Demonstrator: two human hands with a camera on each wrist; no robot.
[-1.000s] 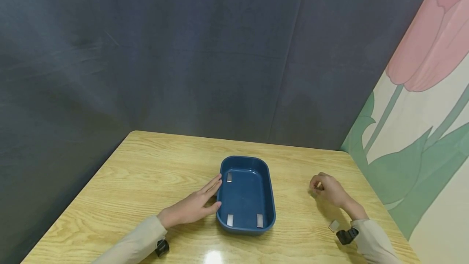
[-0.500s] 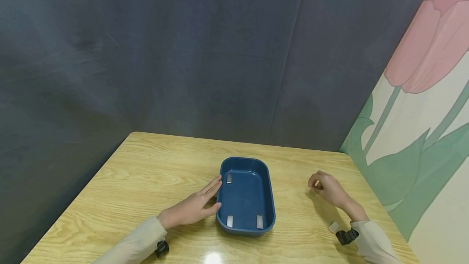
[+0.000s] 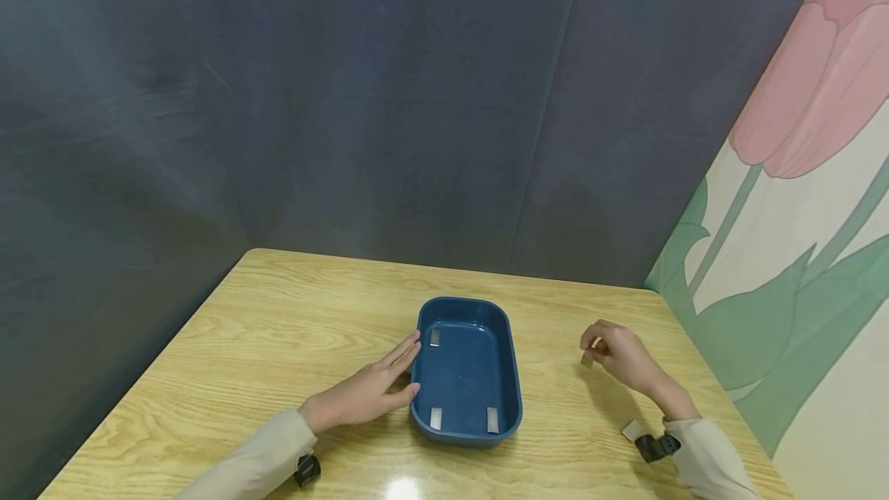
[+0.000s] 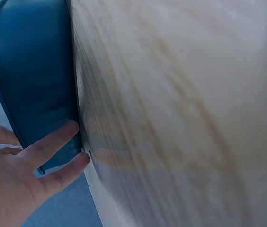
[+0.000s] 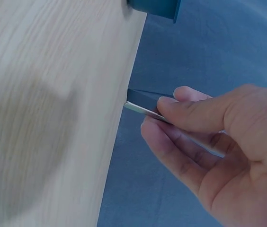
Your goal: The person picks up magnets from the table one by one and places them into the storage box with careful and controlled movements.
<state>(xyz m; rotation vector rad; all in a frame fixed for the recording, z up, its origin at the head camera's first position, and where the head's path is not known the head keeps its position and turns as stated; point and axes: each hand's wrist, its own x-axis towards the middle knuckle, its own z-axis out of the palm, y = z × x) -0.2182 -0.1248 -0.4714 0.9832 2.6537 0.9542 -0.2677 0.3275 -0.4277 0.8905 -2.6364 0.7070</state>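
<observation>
A blue plastic bin (image 3: 467,376) stands on the table. Inside lie a thin grey rectangular piece (image 3: 434,337) at the far left and two more along the near end. My left hand (image 3: 366,394) rests with extended fingers against the bin's left side; the left wrist view shows fingertips (image 4: 72,127) on its outer wall. To the right of the bin, my right hand (image 3: 625,357) pinches another thin, flat piece (image 5: 140,109) between thumb and fingers, close above the table. Its free end sticks out past the fingertips.
One more small flat piece (image 3: 633,430) lies on the wooden table (image 3: 312,315) by the right wrist camera (image 3: 657,447). Behind the table hangs a dark curtain (image 3: 389,114). A wall with painted tulips (image 3: 799,253) borders the right side.
My right hand has shifted slightly left and away from me, and the pinched piece now shows below its fingers. My left hand and the bin have stayed put.
</observation>
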